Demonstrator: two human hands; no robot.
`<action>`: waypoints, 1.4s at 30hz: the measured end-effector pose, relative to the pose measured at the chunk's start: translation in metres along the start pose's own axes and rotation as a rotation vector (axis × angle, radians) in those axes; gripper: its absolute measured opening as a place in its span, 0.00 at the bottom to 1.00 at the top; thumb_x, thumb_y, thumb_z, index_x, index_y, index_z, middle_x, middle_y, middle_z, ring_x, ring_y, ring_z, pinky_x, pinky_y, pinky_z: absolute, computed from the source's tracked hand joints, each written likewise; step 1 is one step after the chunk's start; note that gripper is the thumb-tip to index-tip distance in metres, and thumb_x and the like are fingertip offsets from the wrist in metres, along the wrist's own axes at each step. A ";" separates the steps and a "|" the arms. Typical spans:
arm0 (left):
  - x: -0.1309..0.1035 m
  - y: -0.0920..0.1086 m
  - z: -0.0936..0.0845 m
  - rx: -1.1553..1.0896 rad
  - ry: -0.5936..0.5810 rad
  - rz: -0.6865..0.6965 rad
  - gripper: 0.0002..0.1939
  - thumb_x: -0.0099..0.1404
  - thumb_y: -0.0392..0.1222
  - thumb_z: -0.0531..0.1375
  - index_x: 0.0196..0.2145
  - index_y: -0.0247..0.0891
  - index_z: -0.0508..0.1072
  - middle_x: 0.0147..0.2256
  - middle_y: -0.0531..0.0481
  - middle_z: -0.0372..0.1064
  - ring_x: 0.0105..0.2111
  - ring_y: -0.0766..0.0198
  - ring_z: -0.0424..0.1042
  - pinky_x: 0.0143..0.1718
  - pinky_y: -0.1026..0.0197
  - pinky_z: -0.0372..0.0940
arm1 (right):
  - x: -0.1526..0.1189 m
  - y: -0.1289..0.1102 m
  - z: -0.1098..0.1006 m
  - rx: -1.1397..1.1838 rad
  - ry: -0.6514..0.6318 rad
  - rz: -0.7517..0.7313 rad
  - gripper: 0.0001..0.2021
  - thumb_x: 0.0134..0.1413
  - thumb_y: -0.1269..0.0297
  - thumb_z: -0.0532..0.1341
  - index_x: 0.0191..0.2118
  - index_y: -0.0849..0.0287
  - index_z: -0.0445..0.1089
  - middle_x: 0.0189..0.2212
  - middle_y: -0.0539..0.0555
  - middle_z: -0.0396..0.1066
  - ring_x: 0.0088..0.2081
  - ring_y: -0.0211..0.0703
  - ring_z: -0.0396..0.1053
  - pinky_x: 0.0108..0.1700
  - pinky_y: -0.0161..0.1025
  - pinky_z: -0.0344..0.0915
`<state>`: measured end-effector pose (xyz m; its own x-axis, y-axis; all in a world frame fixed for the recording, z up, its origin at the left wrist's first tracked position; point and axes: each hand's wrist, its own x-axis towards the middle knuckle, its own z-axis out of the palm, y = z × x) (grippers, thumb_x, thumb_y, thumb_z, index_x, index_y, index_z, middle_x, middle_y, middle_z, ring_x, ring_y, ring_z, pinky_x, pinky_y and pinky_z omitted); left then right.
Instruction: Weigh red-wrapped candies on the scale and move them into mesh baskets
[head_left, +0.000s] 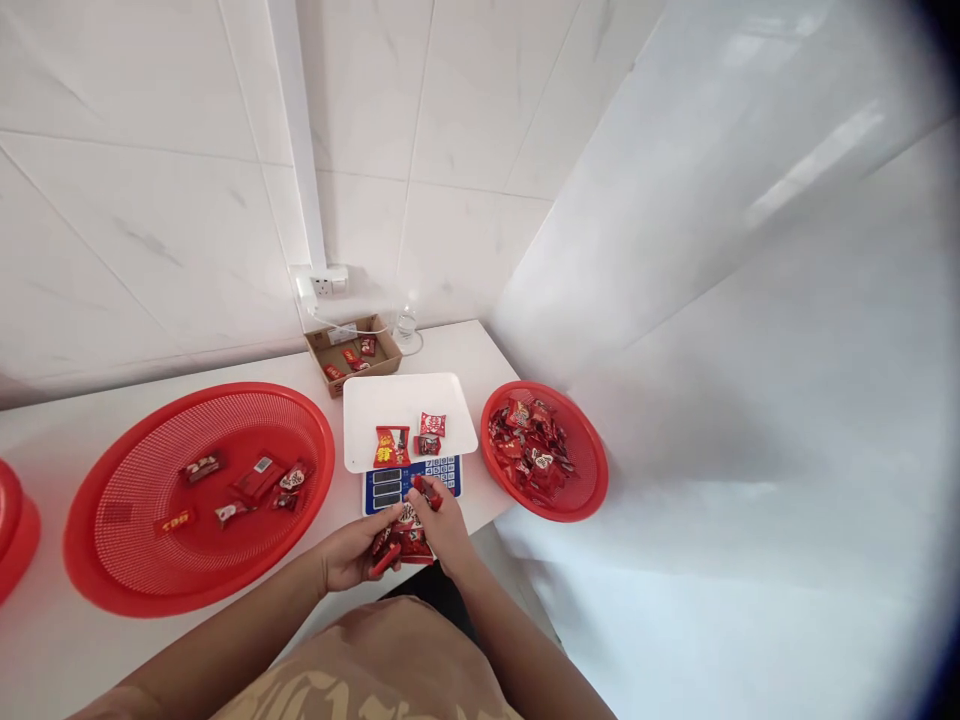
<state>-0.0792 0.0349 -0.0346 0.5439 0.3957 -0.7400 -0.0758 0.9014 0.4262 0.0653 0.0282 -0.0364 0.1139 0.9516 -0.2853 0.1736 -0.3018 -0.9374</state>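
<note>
Both hands meet in front of a blue-and-white scale (412, 480), at the table's near edge. My left hand (356, 553) is closed around several red candy packets (411, 543). My right hand (444, 522) pinches a small red packet (427, 492) just above them, its fingers touching the bunch. On the scale's white tray (360, 400) lie a red and yellow packet (391, 447), a red and white one (433, 425) and a darker red one (427, 445).
A large red basket (135, 440) with several packets stands left; a smaller red basket (596, 470), heaped with packets, stands right. Behind the scale are a cardboard box (330, 360) with packets and a clear object (406, 322) beside a white cable. Another red basket (16, 530) shows far left.
</note>
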 end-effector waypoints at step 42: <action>0.006 -0.003 0.000 0.183 0.207 0.238 0.27 0.51 0.60 0.61 0.38 0.36 0.63 0.30 0.45 0.75 0.18 0.73 0.57 0.21 0.66 0.44 | 0.024 0.019 -0.028 -0.013 -0.420 0.135 0.12 0.44 0.60 0.62 0.37 0.58 0.73 0.29 0.50 0.70 0.28 0.36 0.66 0.30 0.35 0.63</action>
<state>-0.0755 0.0351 -0.0405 0.3473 0.6345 -0.6905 -0.0188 0.7409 0.6714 0.0984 0.0443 -0.0553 -0.2710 0.8432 -0.4642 0.1968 -0.4236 -0.8842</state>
